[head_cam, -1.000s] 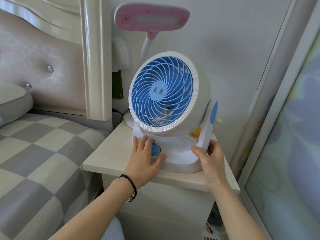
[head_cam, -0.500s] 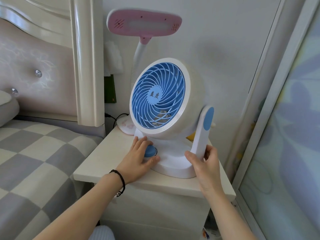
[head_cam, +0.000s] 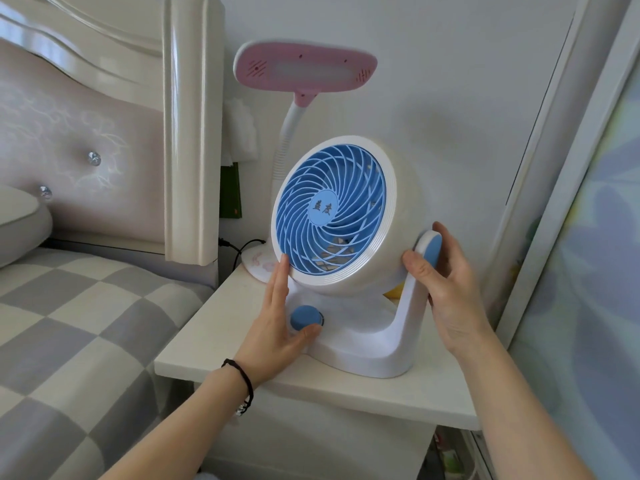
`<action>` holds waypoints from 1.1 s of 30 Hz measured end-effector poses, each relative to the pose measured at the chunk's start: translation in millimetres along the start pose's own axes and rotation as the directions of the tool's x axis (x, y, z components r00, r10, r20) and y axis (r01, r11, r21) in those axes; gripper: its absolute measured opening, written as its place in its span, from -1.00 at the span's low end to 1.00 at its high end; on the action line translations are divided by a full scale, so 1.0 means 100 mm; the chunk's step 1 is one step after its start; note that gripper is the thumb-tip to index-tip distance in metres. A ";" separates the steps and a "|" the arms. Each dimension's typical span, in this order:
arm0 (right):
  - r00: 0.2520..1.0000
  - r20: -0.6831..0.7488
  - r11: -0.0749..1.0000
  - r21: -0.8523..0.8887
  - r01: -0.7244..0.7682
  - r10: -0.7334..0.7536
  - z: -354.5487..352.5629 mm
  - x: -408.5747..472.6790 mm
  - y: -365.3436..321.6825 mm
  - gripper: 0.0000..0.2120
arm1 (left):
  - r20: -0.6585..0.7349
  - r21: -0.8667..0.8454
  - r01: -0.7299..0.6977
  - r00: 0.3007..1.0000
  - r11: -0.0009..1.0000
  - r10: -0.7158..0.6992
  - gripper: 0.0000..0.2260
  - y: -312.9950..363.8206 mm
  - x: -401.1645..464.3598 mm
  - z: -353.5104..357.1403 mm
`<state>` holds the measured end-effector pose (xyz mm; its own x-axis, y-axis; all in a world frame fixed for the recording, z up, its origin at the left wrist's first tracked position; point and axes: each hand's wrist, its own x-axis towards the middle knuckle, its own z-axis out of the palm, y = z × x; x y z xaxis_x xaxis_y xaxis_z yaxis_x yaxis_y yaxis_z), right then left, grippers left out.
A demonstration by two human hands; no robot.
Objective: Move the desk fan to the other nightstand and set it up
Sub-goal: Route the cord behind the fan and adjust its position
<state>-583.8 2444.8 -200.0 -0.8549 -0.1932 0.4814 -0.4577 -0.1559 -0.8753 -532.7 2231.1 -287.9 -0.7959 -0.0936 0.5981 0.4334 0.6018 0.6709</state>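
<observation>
The desk fan (head_cam: pixel 332 216) is white with a blue grille and stands upright on the cream nightstand (head_cam: pixel 214 337). Its head faces left, toward the bed. My left hand (head_cam: pixel 277 323) lies flat, fingertips against the lower left rim of the fan head and thumb beside the blue knob (head_cam: pixel 305 317) on the base. My right hand (head_cam: pixel 446 289) wraps the stand's right upright, thumb on the front near the blue pivot cap (head_cam: pixel 432 250).
A pink desk lamp (head_cam: pixel 304 69) on a white gooseneck rises behind the fan, with a black cable (head_cam: pixel 242 244) at its foot. The checked bed (head_cam: pixel 69 323) and cream headboard post (head_cam: pixel 192 133) lie to the left. A mirrored wardrobe door (head_cam: pixel 588 271) stands close on the right.
My left fingers have lifted from the blue knob up to the fan head's rim. My right hand has slid from the foot of the upright up to the pivot cap.
</observation>
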 end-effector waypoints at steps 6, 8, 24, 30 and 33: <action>0.998 0.054 0.999 0.038 0.032 -0.034 -0.04 -0.01 0.01 -0.42 | 0.028 -0.039 0.016 0.999 0.999 -0.015 -0.07 0.00 -0.01 0.00; 0.996 0.081 0.999 0.035 0.040 -0.043 -0.06 0.00 0.01 -0.48 | 0.029 -0.036 0.032 0.999 0.999 -0.031 -0.07 0.00 -0.02 0.00; 0.985 0.163 0.998 0.032 0.045 -0.049 -0.12 0.03 0.01 -0.42 | 0.031 -0.031 0.084 0.996 0.996 -0.083 -0.13 0.03 -0.04 0.00; 0.984 0.167 0.997 0.050 0.055 -0.063 -0.11 0.03 0.00 -0.41 | 0.030 0.003 0.105 0.994 0.995 -0.105 -0.20 0.01 -0.05 0.01; 0.984 0.168 0.998 0.050 0.047 -0.055 -0.11 0.02 0.00 -0.40 | 0.042 0.024 0.111 0.993 0.993 -0.112 -0.20 0.01 -0.05 0.01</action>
<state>-588.2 2454.7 -199.0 -0.7756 -0.3442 0.5291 -0.4842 -0.2133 -0.8485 -528.9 2232.8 -290.0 -0.8568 -0.1269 0.4997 0.3315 0.6067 0.7225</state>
